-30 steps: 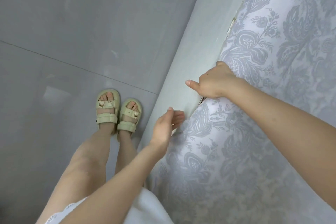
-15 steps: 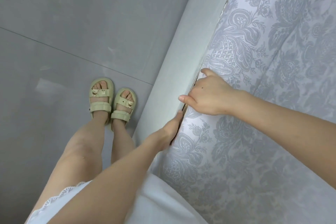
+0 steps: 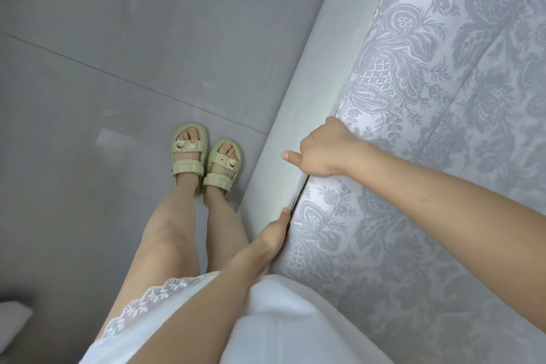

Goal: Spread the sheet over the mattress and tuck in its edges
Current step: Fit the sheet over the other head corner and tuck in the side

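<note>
A pale sheet with a grey floral print (image 3: 428, 133) covers the mattress on the right of the view. Its edge runs down into the narrow gap beside the pale bed frame (image 3: 319, 68). My right hand (image 3: 322, 151) sits on that edge with its fingers curled over the sheet and down into the gap, fingertips hidden, and its thumb points left across the frame. Closer to me, my left hand (image 3: 274, 235) has straight fingers wedged into the same gap and presses against the sheet.
Grey tiled floor (image 3: 118, 53) fills the left. My feet in light green sandals (image 3: 206, 159) stand close against the bed frame. My white dress (image 3: 266, 319) hangs over the near mattress edge. A pale object (image 3: 11, 322) lies at the lower left.
My left hand went from hovering open beside the mattress to having its fingers pushed into the gap. My right hand slid along the sheet edge toward me.
</note>
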A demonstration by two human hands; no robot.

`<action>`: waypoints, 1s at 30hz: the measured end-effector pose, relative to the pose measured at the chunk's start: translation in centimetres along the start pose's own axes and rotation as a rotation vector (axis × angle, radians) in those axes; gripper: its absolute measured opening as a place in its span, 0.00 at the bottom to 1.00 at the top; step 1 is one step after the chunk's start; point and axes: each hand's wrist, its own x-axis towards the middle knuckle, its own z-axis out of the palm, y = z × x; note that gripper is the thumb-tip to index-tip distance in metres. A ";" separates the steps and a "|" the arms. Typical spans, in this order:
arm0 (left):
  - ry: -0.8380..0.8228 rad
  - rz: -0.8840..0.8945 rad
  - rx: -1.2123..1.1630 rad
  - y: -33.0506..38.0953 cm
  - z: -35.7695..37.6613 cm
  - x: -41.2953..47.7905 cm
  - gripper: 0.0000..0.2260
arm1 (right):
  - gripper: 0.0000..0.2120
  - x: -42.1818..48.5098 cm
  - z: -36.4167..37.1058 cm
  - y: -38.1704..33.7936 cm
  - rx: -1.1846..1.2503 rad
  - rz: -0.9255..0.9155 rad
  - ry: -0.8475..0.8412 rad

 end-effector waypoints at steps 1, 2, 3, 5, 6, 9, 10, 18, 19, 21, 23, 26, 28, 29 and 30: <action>0.005 -0.007 0.042 0.4 0.1 -0.1 0.27 | 0.31 -0.5 0.4 -0.5 0.020 -0.017 0.029; 0.006 -0.002 0.073 1.0 0.0 0.0 0.28 | 0.31 -0.9 0.8 -1.2 0.030 -0.038 0.056; -0.005 0.011 0.091 1.4 -0.4 0.2 0.28 | 0.32 -1.3 1.3 -1.9 0.034 -0.067 0.072; -0.008 0.032 0.092 2.0 -1.7 0.4 0.30 | 0.31 -2.4 2.7 -3.2 0.056 -0.129 0.100; 0.007 0.044 0.079 2.0 -2.3 0.3 0.30 | 0.33 -3.0 3.5 -3.7 0.078 -0.149 0.130; 0.068 0.120 0.034 0.5 -3.9 0.6 0.26 | 0.41 -4.1 4.9 -5.0 0.115 -0.161 0.228; 0.072 0.130 0.013 -0.1 -4.2 0.2 0.24 | 0.40 -4.3 5.4 -5.6 0.120 -0.160 0.236; 0.475 0.232 0.506 -8.8 -9.1 1.2 0.18 | 0.24 -5.5 12.0 -9.4 0.008 -0.159 0.439; 0.464 0.266 0.492 -9.5 -9.4 0.5 0.20 | 0.26 -5.8 11.8 -10.1 0.026 -0.145 0.417; 0.383 0.329 0.464 -10.4 -9.4 -1.7 0.13 | 0.33 -5.9 10.8 -11.8 0.055 -0.115 0.322; 0.274 0.369 0.389 -11.0 -8.9 -4.0 0.12 | 0.34 -5.7 10.0 -13.5 0.038 -0.092 0.173; 0.205 0.388 0.259 -12.9 -8.7 -3.9 0.14 | 0.26 -4.9 9.2 -15.3 0.004 -0.041 -0.005; 0.179 0.418 0.150 -13.7 -8.3 -3.1 0.13 | 0.27 -3.9 9.0 -15.9 -0.044 0.013 -0.091; 0.162 0.418 0.108 -14.0 -8.0 -2.7 0.12 | 0.28 -3.3 9.0 -16.3 -0.047 0.044 -0.125; 0.131 0.420 0.064 -14.1 -7.6 -2.5 0.12 | 0.28 -2.9 9.1 -16.7 -0.040 0.069 -0.146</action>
